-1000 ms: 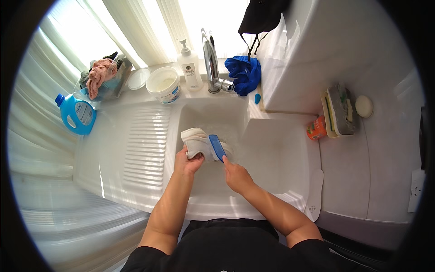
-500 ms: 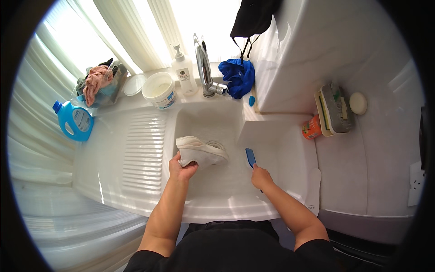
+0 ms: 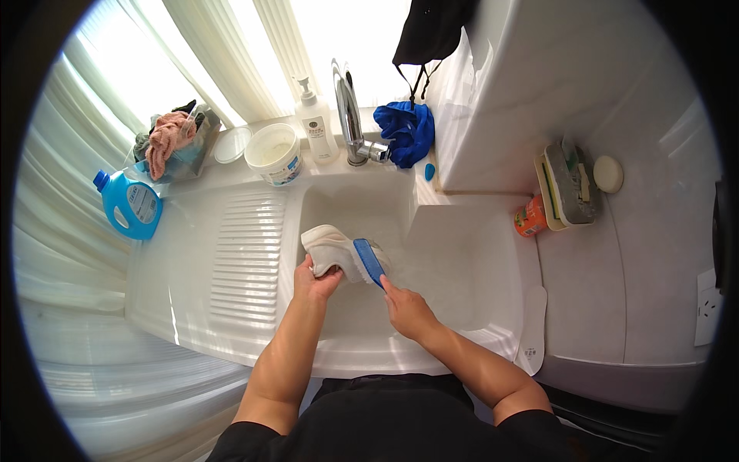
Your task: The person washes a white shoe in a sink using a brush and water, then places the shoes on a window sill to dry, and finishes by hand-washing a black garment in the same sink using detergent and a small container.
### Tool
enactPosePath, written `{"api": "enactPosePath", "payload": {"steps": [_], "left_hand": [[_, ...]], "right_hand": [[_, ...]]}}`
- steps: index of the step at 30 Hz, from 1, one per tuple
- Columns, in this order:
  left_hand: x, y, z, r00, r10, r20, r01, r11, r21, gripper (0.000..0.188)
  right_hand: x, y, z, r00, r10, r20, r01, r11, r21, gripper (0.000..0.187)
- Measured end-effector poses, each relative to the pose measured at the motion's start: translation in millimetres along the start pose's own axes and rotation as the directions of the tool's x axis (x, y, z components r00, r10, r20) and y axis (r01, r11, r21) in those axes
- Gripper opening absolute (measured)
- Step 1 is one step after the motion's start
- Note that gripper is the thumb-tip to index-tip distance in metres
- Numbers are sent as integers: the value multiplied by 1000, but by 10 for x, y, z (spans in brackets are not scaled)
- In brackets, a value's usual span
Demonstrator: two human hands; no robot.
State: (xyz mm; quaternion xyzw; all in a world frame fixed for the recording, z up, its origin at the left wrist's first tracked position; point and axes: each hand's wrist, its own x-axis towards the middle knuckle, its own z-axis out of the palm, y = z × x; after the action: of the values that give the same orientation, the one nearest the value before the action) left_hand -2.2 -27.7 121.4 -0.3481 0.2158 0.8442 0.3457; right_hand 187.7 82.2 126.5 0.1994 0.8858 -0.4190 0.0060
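Note:
Over the basin of a white laundry sink (image 3: 454,308), my left hand (image 3: 317,285) grips a white shoe (image 3: 331,250) by its heel end, near the opening. The shoe lies tilted, with its toe pointing right. My right hand (image 3: 409,311) is closed round the handle of a blue scrubbing brush (image 3: 369,262). The brush's pale bristles face the shoe and seem to touch its front part, which the brush partly covers.
A ribbed washboard (image 3: 248,258) adjoins the basin. Behind stand a chrome faucet (image 3: 350,115), a pump bottle (image 3: 315,127), a white tub (image 3: 273,158) and a blue cloth (image 3: 406,135). A blue detergent jug (image 3: 131,206) stands left; an orange can (image 3: 530,216) is on the right.
My right hand has brought the brush leftward from the basin's right side onto the shoe. My left hand still holds the shoe, with only a small shift.

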Motion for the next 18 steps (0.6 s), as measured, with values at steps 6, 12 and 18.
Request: {"api": "enactPosePath", "payload": {"steps": [6,12,18], "left_hand": [[144,131,-169,1000,19,21,-19,1000,12,36],[90,74,-117,999,-38,-1,38,999,8,37],[-71,98,-38,978,97,182,-143,956,256,39]], "right_hand": [[-23,-35,96,982,84,167,-67,992,-105,46],[-58,-276,99,995,-57,85,58,998,-20,46],[-69,286,-427,953,278,117,-254,949,-188,40]]}}
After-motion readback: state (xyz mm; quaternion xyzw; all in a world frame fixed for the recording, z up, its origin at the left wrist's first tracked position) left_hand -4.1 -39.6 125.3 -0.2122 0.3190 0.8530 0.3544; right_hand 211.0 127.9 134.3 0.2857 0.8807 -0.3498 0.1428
